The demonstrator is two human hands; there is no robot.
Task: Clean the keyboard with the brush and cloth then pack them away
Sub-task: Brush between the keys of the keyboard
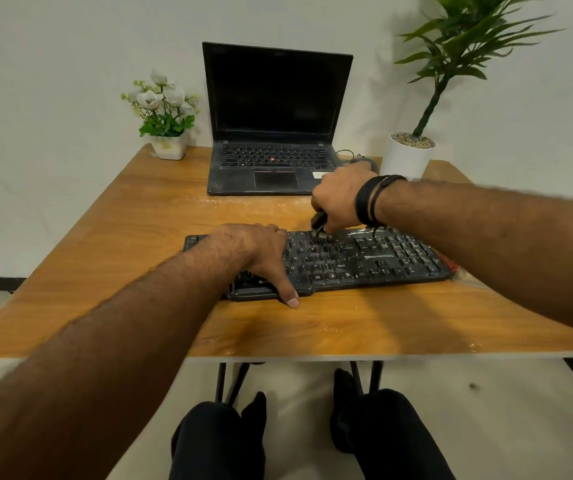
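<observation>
A black keyboard lies across the middle of the wooden table. My left hand rests flat on its left half, thumb over the front edge. My right hand is closed around a small dark brush, whose tip touches the keys near the top row at the keyboard's centre. A red edge and some clear plastic peek out past the keyboard's right end. I cannot make out a cloth.
An open black laptop stands at the back centre, its screen dark. A white pot of white flowers sits back left, a tall green plant in a white pot back right. A cable lies beside the laptop.
</observation>
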